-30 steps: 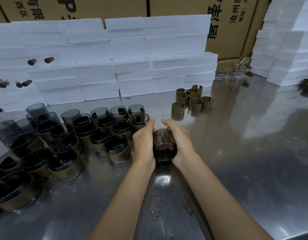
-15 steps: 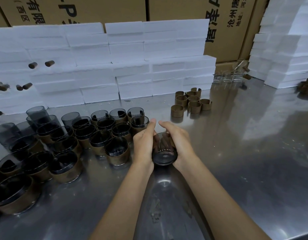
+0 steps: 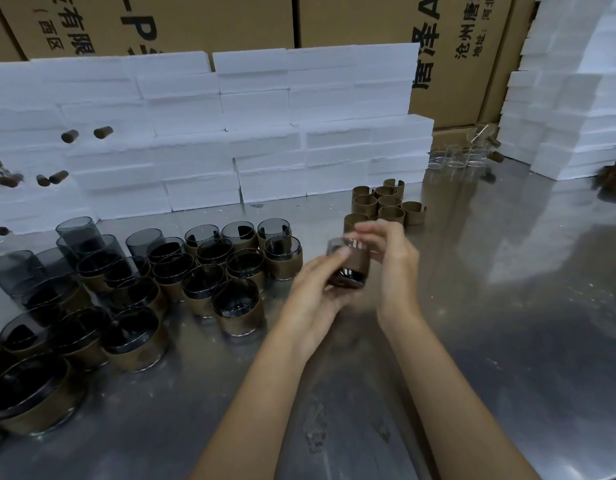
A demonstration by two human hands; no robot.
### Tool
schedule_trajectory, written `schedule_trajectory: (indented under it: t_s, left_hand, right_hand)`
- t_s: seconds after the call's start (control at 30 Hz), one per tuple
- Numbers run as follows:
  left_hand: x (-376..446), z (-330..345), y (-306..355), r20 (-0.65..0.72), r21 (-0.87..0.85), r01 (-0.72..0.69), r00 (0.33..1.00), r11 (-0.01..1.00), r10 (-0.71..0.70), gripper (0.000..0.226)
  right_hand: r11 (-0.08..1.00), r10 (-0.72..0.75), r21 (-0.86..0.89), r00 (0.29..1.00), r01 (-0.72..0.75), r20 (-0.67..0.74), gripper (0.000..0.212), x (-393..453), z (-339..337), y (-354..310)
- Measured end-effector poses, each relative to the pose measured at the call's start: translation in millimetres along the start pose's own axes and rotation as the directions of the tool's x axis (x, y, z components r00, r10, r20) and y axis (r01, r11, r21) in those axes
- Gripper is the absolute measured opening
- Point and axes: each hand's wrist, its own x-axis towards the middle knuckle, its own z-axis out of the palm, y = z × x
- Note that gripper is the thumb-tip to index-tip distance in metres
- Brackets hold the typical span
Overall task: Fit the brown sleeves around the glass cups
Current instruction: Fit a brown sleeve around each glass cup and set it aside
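Note:
A dark glass cup with a brown sleeve around it is lifted above the steel table, tilted. My left hand grips it from below and the left, thumb on its rim. My right hand is at its right side, fingers curved over the top; the motion blur hides how firmly it holds. Several loose brown sleeves stand just beyond the hands. Many sleeved cups crowd the table's left, with a few bare grey cups behind them.
White foam blocks are stacked along the back and another stack at the right. Cardboard boxes stand behind. A few clear glasses sit at the back right. Brown corks stick out of the foam at left.
The cup has been lifted and moved right and away from the table surface. My right hand has shifted from the cup's side to over its top.

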Motion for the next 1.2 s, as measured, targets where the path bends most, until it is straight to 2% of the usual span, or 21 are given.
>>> schedule_trajectory:
  t_s: [0.07,0.13,0.23,0.37,0.5,0.63,0.73,0.83,0.9,0.97,1.03,1.1,1.2]
  left_hand:
    - [0.4,-5.7,9.2,0.009,-0.260,0.031,1.000,0.965,-0.030,0.052]
    - [-0.8,-12.2,15.8,0.041,-0.432,0.052,0.998,0.900,-0.038,0.054]
    - [-0.6,-20.3,20.2,0.063,-0.499,0.024,0.998,0.866,0.009,0.049]
    - [0.2,-26.6,22.3,0.063,-0.454,0.024,0.998,0.891,0.005,0.051]
    - [2.5,-24.3,22.7,0.015,-0.333,-0.036,0.999,0.942,0.043,0.040]
    - [4.2,-20.3,21.4,-0.027,-0.174,-0.039,0.999,0.984,0.034,0.039]
    - [4.3,-15.8,20.1,-0.143,0.059,-0.038,0.989,0.998,0.046,0.041]
    - [5.2,-17.6,17.0,-0.240,0.388,-0.088,0.952,0.917,0.193,0.033]
    - [6.2,-20.0,16.3,-0.247,0.525,-0.170,0.907,0.834,0.340,0.029]
    - [6.1,-21.2,16.7,-0.252,0.591,-0.210,0.870,0.779,0.425,0.032]
    - [6.3,-22.3,16.1,-0.262,0.615,-0.228,0.844,0.755,0.468,0.036]
    - [6.2,-23.3,15.0,-0.261,0.663,-0.243,0.812,0.709,0.523,0.037]
    - [2.2,-22.4,14.7,-0.200,0.759,-0.275,0.765,0.590,0.613,0.038]
  right_hand:
    - [0.996,0.016,-0.092,0.994,-0.006,0.105,0.035,0.0,0.9,1.5]
    - [0.988,0.043,-0.151,0.974,-0.009,0.221,0.044,-2.6,1.6,2.2]
    - [0.967,0.060,-0.252,0.938,0.030,0.342,0.059,-9.5,6.7,8.5]
    - [0.879,-0.023,-0.441,0.940,0.180,0.339,0.074,-16.9,12.3,17.9]
    - [0.846,-0.113,-0.461,0.935,0.268,0.335,0.071,-16.3,12.2,21.6]
    - [0.845,-0.066,-0.490,0.951,0.214,0.302,0.073,-13.6,14.1,24.1]
    - [0.857,-0.054,-0.481,0.960,0.185,0.275,0.067,-11.0,11.6,23.8]
    - [0.817,-0.020,-0.550,0.963,0.172,0.270,0.065,-5.1,4.1,22.8]
    - [0.768,0.067,-0.627,0.958,0.129,0.278,0.069,-2.3,-1.7,21.3]
    - [0.711,0.148,-0.695,0.941,0.112,0.303,0.077,-1.7,-4.5,22.8]
    - [0.669,0.169,-0.730,0.927,0.142,0.335,0.082,-4.3,-2.9,26.7]
    - [0.653,0.145,-0.732,0.917,0.193,0.371,0.080,-8.2,2.1,32.2]
    - [0.686,0.081,-0.684,0.908,0.249,0.412,0.067,-13.9,9.9,40.4]
